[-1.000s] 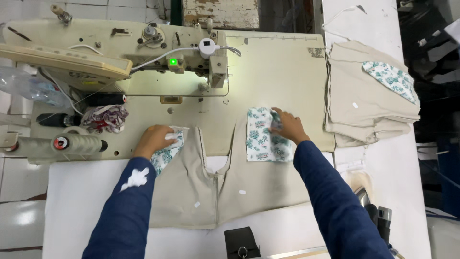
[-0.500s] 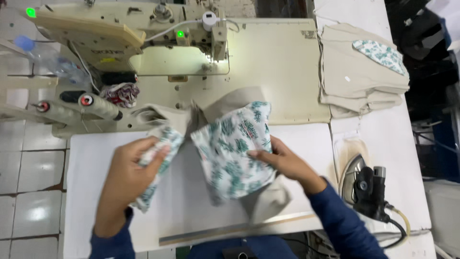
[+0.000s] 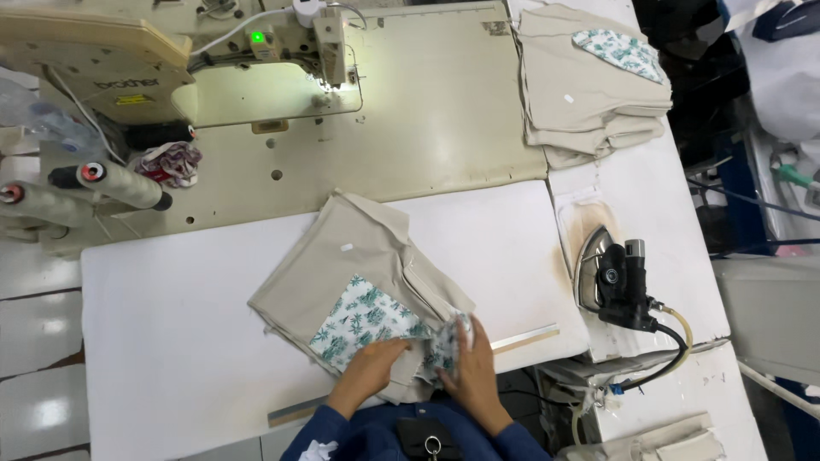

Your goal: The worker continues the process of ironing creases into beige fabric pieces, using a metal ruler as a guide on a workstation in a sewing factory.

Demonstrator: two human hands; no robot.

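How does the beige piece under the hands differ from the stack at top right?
The beige garment piece is a single one, lying askew near the table's front edge, with both hands on its leaf-print patch. The folded stack holds several squared-up layers, untouched, beside the sewing machine bed. Both are beige cloth with a green-and-white leaf-print patch.

We are wearing a dark navy long-sleeved top, its sleeves reaching down to both wrists. Our left hand (image 3: 369, 369) and right hand (image 3: 471, 369) are showing bare, ungloved. A small white mark is showing on our left sleeve (image 3: 325, 448).
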